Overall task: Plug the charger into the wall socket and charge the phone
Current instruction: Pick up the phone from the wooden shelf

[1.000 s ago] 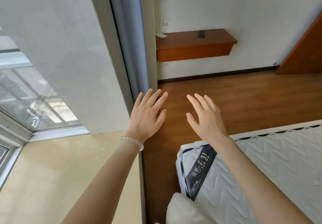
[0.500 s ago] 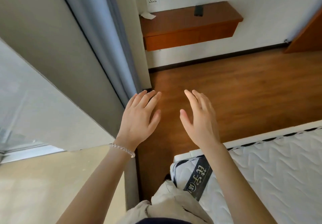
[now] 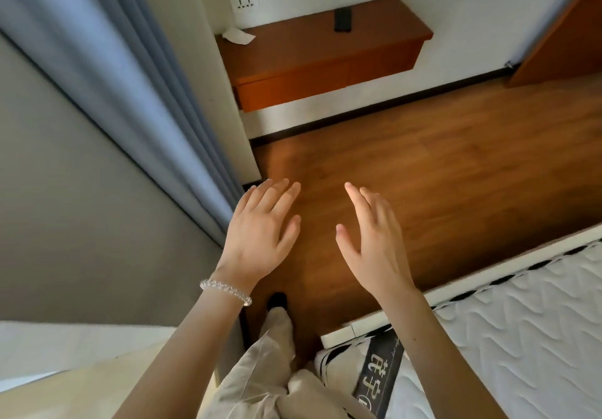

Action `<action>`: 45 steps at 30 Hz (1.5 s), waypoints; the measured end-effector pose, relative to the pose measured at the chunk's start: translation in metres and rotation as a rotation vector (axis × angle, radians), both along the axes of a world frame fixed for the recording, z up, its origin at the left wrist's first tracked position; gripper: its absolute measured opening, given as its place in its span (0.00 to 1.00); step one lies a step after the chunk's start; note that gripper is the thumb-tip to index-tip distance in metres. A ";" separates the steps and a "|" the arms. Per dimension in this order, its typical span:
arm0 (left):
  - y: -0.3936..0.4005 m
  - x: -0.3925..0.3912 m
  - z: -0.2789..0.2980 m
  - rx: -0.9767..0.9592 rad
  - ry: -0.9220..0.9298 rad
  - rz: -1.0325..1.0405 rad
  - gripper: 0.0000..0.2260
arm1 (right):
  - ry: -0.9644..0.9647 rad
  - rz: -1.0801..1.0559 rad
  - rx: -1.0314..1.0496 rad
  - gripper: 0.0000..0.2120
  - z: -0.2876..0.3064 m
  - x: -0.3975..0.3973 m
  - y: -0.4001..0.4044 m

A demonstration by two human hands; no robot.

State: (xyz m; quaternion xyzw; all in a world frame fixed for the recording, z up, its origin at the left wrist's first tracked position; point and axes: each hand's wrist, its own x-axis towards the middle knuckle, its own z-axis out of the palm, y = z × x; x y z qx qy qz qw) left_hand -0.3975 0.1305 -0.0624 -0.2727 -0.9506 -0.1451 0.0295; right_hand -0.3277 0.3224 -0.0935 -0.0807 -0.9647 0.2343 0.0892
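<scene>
Reaching forward over the wooden floor (image 3: 439, 164), both bare hands hang with nothing in them. The left hand (image 3: 260, 236), a clear bead bracelet (image 3: 224, 290) on its wrist, is palm down with fingers spread and loose. The right hand (image 3: 374, 239) is turned edge-on, fingers straight and slack.

Compared with half a second ago, the wooden shelf (image 3: 322, 57) and the wall socket (image 3: 244, 2) above it sit larger and lower in view, and a dark shoe (image 3: 277, 299) and beige trouser leg (image 3: 277, 330) now show.

A dark flat object (image 3: 342, 19), possibly the phone, lies on the shelf, right of the socket; white paper (image 3: 238, 35) lies at the shelf's left end. Grey-blue curtain (image 3: 136, 92) hangs left, and a quilted mattress (image 3: 521, 337) sits right.
</scene>
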 end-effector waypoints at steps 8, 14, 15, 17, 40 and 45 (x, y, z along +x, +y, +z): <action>0.034 -0.121 -0.008 0.031 0.013 -0.175 0.23 | 0.048 -0.208 0.002 0.28 -0.008 -0.089 0.006; 0.035 -0.223 -0.007 0.067 0.014 -0.210 0.23 | 0.049 -0.287 -0.018 0.28 -0.001 -0.169 0.006; 0.034 -0.236 -0.007 0.066 0.016 -0.209 0.23 | 0.042 -0.305 -0.005 0.28 0.001 -0.182 0.006; 0.032 -0.260 -0.006 0.074 0.019 -0.196 0.23 | 0.031 -0.334 0.020 0.28 0.003 -0.205 0.008; 0.230 -0.491 -0.010 0.089 0.054 -0.037 0.22 | 0.025 -0.186 0.068 0.27 0.016 -0.463 0.236; 0.299 -0.539 -0.003 0.090 0.062 0.052 0.22 | 0.033 -0.162 0.050 0.27 0.017 -0.526 0.308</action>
